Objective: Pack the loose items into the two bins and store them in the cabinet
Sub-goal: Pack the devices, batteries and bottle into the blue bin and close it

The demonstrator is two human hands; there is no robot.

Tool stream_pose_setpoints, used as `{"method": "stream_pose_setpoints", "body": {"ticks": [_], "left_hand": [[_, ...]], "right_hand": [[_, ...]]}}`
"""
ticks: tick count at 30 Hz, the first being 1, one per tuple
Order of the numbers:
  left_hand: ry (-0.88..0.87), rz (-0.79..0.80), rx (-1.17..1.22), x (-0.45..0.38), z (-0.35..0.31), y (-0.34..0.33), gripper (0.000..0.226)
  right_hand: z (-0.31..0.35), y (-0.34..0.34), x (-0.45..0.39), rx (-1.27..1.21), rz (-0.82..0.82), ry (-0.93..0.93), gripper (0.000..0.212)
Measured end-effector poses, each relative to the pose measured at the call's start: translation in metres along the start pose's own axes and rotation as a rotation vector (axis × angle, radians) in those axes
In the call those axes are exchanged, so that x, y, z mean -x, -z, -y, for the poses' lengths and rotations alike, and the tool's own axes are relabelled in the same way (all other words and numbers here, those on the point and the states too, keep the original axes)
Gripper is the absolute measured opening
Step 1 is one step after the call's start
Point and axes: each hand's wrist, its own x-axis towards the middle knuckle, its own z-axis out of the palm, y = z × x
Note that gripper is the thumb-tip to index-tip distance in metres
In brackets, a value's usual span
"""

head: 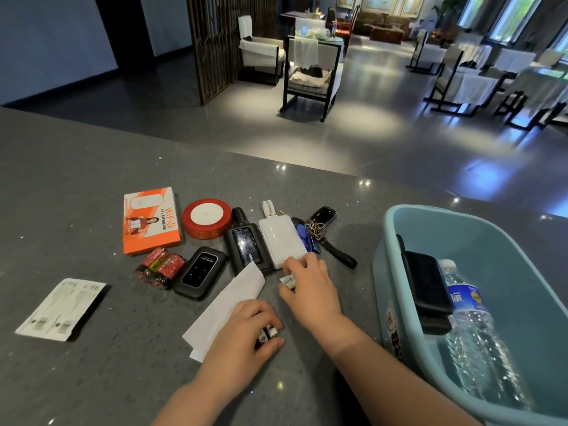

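Note:
On the grey counter my left hand curls around small batteries, beside a white folded paper. My right hand pinches another small battery near a white power bank. A teal bin at the right holds a water bottle and a black device. Loose on the counter lie an orange WiFi box, a red tape roll, red batteries, a black pocket router, a black power bank and keys.
A printed slip lies at the counter's left. Beyond the counter's far edge is a tiled floor with chairs and cloth-covered tables. Only one bin is in view, and no cabinet shows.

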Motion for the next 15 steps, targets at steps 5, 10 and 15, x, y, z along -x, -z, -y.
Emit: {"method": "stream_pose_setpoints", "body": {"ticks": [5, 10, 15], "left_hand": [[0.020, 0.103, -0.051, 0.001, 0.007, 0.011, 0.026], [0.011, 0.147, -0.051, -0.003, 0.006, 0.019, 0.049], [0.054, 0.018, -0.246, 0.000, 0.006, 0.021, 0.068]], "right_hand": [[-0.012, -0.001, 0.026, -0.066, 0.015, 0.066, 0.007], [-0.017, 0.006, 0.038, -0.159, 0.067, 0.047, 0.019], [-0.027, 0.023, 0.040, -0.238, 0.174, -0.035, 0.064]]}}
